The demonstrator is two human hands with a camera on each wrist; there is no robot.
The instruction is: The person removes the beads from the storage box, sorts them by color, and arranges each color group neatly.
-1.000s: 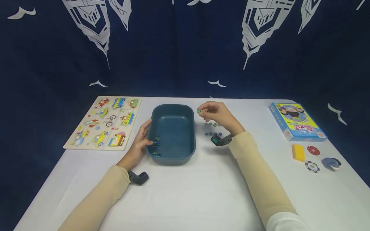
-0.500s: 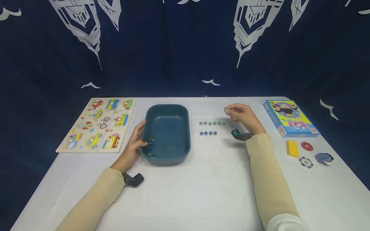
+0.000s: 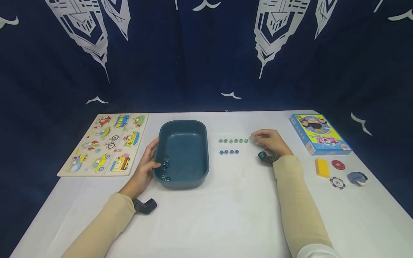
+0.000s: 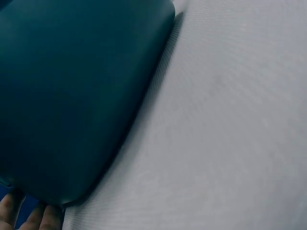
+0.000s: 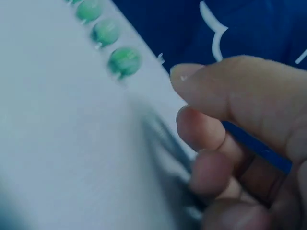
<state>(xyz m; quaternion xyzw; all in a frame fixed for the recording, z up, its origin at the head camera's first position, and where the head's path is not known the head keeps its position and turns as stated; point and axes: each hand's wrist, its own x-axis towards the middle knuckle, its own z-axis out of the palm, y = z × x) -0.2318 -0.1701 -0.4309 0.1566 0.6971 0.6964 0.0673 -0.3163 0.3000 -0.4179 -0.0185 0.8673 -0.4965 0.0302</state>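
My left hand [image 3: 143, 170] grips the left side of a dark teal plastic basin [image 3: 202, 157], thumb over the rim. Several blue and green glass marbles [image 3: 166, 165] lie inside the basin near that thumb. In the left wrist view, the basin's outer wall [image 4: 86, 96] fills the left, with fingertips [image 4: 36, 218] at the lower corner. My right hand [image 3: 271, 141] pinches a green marble [image 3: 251, 137] low over the table, at the right end of a row of green marbles [image 3: 233, 141]. That pinched marble is hidden in the right wrist view, behind the fingers [image 5: 225, 91].
A shorter row of blue marbles [image 3: 229, 152] lies just in front of the green row. A wooden vehicle puzzle board [image 3: 104, 143] is at the left. At the right are a boxed game [image 3: 321, 133], a yellow block [image 3: 322, 168], two chips [image 3: 337, 182] and a small grey-blue object [image 3: 357, 177].
My right hand has moved right from beside the basin, then down to the end of the green row, carrying the marble. The left hand keeps holding the basin. The head view has shifted slightly.
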